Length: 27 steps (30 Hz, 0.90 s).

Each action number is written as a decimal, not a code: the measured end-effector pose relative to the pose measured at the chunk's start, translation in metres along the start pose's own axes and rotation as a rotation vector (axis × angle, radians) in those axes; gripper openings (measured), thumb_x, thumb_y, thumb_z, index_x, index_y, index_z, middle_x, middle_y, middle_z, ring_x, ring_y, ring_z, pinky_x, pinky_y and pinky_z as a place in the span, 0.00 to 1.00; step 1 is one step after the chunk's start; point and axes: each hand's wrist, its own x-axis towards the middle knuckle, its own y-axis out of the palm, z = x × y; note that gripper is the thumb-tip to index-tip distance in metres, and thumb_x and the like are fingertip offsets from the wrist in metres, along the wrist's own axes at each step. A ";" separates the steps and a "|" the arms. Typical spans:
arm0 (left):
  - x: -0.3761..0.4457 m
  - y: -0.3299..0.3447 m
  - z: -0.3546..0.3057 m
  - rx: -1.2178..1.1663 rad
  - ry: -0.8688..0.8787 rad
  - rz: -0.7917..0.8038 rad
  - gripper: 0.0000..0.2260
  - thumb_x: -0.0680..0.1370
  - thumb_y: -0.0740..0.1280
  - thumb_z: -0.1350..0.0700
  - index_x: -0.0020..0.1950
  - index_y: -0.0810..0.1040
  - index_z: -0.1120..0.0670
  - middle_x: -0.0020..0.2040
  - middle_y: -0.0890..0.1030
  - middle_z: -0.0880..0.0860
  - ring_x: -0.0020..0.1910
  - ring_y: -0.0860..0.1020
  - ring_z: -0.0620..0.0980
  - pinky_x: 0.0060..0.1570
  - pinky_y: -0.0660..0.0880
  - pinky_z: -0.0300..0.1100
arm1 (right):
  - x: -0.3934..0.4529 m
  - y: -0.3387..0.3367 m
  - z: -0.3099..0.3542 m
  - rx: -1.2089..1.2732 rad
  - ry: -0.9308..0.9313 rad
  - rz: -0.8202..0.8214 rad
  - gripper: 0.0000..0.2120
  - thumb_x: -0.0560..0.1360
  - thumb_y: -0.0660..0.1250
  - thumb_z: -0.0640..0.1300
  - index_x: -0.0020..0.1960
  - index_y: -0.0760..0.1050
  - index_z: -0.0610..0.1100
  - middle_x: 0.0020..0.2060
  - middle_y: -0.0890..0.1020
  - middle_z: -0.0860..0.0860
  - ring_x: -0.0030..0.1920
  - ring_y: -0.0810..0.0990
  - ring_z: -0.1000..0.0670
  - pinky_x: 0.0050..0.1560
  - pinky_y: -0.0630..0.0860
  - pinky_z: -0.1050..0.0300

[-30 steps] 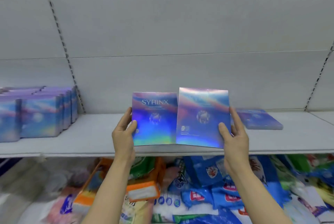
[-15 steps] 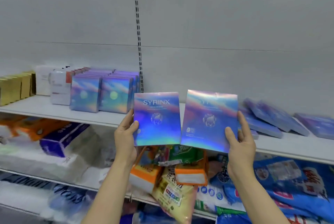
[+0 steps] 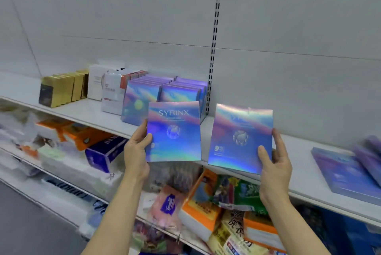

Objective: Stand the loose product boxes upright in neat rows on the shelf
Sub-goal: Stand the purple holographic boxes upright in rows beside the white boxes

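My left hand (image 3: 136, 151) grips a holographic blue box marked SYRINX (image 3: 174, 131) by its left edge. My right hand (image 3: 273, 164) grips a second holographic box (image 3: 237, 135) by its lower right corner. Both boxes are upright in the air in front of the white shelf (image 3: 299, 147), with a gap between them. Behind the left box, two rows of the same boxes (image 3: 165, 90) stand upright on the shelf. More of these boxes (image 3: 346, 166) lie flat at the right.
Gold boxes (image 3: 61, 90) and white boxes (image 3: 109, 90) stand in rows left of the holographic ones. A slotted upright (image 3: 214, 38) divides the back wall. The lower shelf holds orange packs (image 3: 198, 209), a dark blue tissue pack (image 3: 105, 151) and bagged goods.
The view has swung left, bringing the standing rows close behind the left box. Both hands still hold their boxes, which have drawn apart from each other.
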 end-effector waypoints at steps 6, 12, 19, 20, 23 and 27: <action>0.043 -0.034 -0.013 0.003 0.046 -0.027 0.16 0.81 0.64 0.62 0.64 0.79 0.45 0.59 0.83 0.48 0.56 0.83 0.49 0.45 0.83 0.42 | 0.001 0.063 -0.029 -0.034 -0.003 0.002 0.25 0.80 0.63 0.35 0.67 0.69 0.62 0.56 0.81 0.44 0.55 0.81 0.50 0.47 0.77 0.68; 0.108 -0.089 -0.033 -0.045 0.048 -0.061 0.18 0.79 0.65 0.61 0.68 0.77 0.48 0.62 0.82 0.50 0.61 0.81 0.53 0.55 0.79 0.54 | 0.005 0.137 -0.055 -0.094 -0.070 -0.031 0.27 0.80 0.61 0.32 0.70 0.67 0.59 0.63 0.78 0.49 0.59 0.78 0.55 0.55 0.77 0.63; 0.176 -0.128 -0.064 -0.018 0.035 0.011 0.17 0.80 0.64 0.61 0.65 0.79 0.47 0.62 0.82 0.48 0.58 0.82 0.47 0.49 0.82 0.44 | 0.022 0.222 -0.094 -0.344 -0.087 -0.102 0.29 0.78 0.61 0.35 0.76 0.62 0.52 0.63 0.71 0.64 0.63 0.71 0.60 0.64 0.69 0.59; 0.184 -0.132 -0.065 -0.013 0.029 0.035 0.17 0.80 0.65 0.60 0.67 0.78 0.47 0.63 0.81 0.49 0.60 0.81 0.48 0.50 0.82 0.46 | 0.023 0.228 -0.098 -0.403 -0.093 -0.113 0.29 0.78 0.62 0.36 0.76 0.61 0.51 0.63 0.71 0.61 0.63 0.71 0.56 0.64 0.69 0.56; 0.206 -0.142 -0.065 -0.014 0.009 0.100 0.18 0.80 0.64 0.61 0.68 0.77 0.47 0.64 0.80 0.49 0.62 0.80 0.49 0.54 0.80 0.50 | 0.026 0.234 -0.107 -0.661 -0.102 -0.180 0.34 0.71 0.70 0.43 0.74 0.63 0.48 0.59 0.74 0.46 0.59 0.71 0.44 0.60 0.71 0.44; 0.229 -0.148 -0.057 -0.019 -0.005 0.194 0.21 0.79 0.62 0.65 0.69 0.76 0.48 0.65 0.80 0.47 0.64 0.78 0.49 0.61 0.77 0.51 | 0.020 0.242 -0.107 -0.827 -0.068 -0.131 0.54 0.64 0.80 0.47 0.78 0.50 0.40 0.75 0.58 0.43 0.74 0.58 0.45 0.73 0.59 0.50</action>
